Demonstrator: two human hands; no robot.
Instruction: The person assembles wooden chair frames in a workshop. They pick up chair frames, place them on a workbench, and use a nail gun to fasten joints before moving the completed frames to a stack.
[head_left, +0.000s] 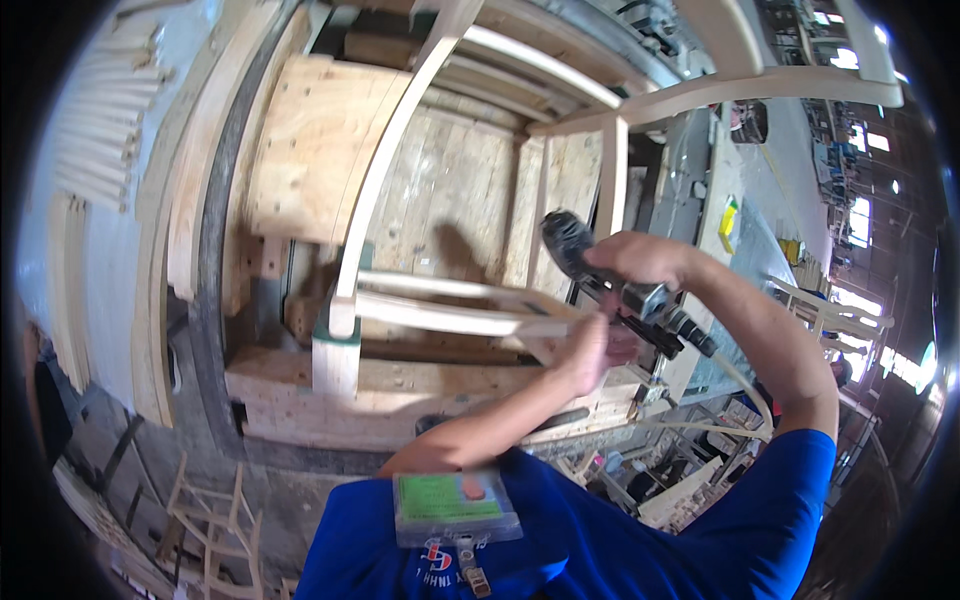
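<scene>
My right hand (640, 260) is closed around an air nail gun (648, 300) with a black head and a grey body. An air hose (748, 388) runs from the gun toward my right elbow. Close below the gun, my left hand (592, 357) is at the near right corner of a pale wooden chair frame (450, 316). Blur and overlap hide whether its fingers grip the frame, touch the gun or lie loose. The frame's curved leg (385, 150) and rails lie across a wooden jig (290, 395).
Cut wooden strips (105, 120) and curved parts (150, 330) lie on a pale surface at the left. Plywood (320, 140) forms part of the jig. A yellow-green object (728, 222) rests to the right. A chair frame (215, 520) stands on the floor, lower left.
</scene>
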